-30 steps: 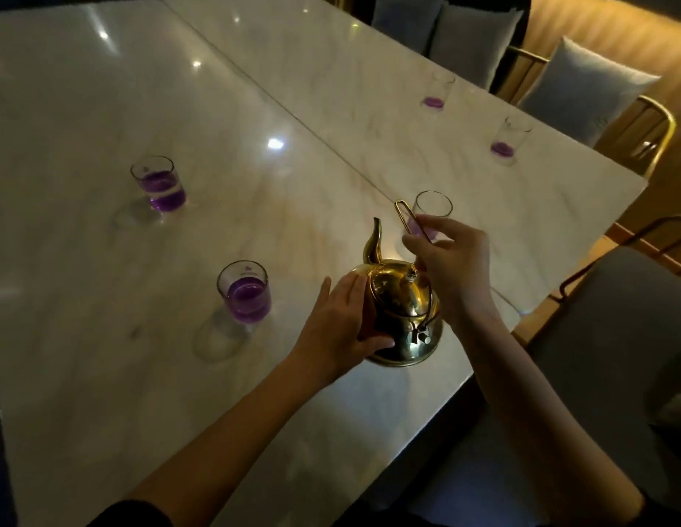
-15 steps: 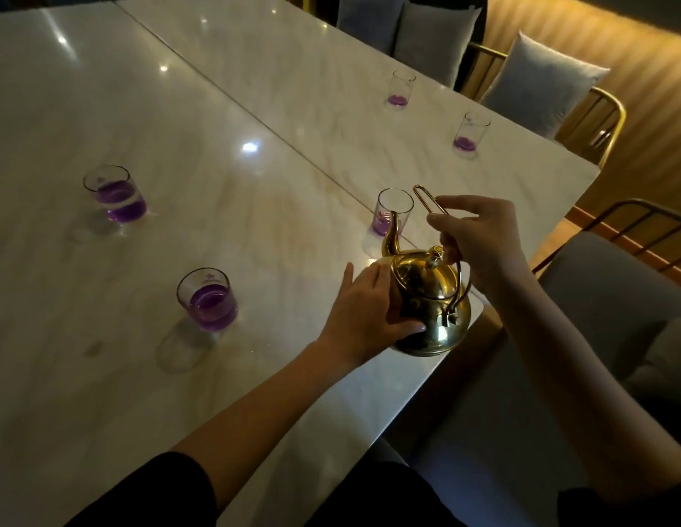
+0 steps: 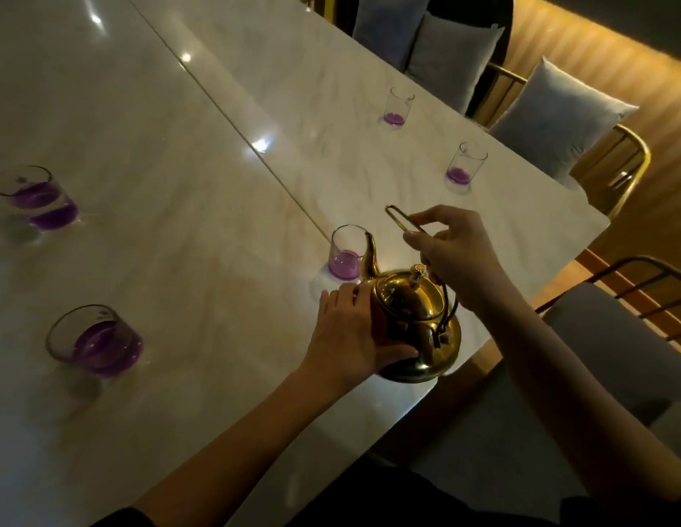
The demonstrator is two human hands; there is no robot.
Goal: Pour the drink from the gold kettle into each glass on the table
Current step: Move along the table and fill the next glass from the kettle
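The gold kettle (image 3: pixel 411 329) hangs just above the table's near right edge. My right hand (image 3: pixel 451 256) grips its tall loop handle, and my left hand (image 3: pixel 354 340) presses against the kettle's left side. Its spout points up beside the rim of the nearest glass (image 3: pixel 346 252), which holds a little purple drink. Two glasses at the left, one near (image 3: pixel 97 342) and one farther (image 3: pixel 38 197), hold more purple drink. Two far glasses, one behind (image 3: pixel 396 107) and one at the right (image 3: pixel 466 167), have only a thin purple layer.
The white marble table (image 3: pixel 202 207) has a seam running diagonally through its middle. Gold-framed chairs with grey cushions (image 3: pixel 559 119) line the far right side. A grey chair seat (image 3: pixel 627 348) stands close at my right.
The kettle and both hands have shifted right along the table edge, from beside the near left glass to the nearest right glass. The spout now sits by that glass's rim.
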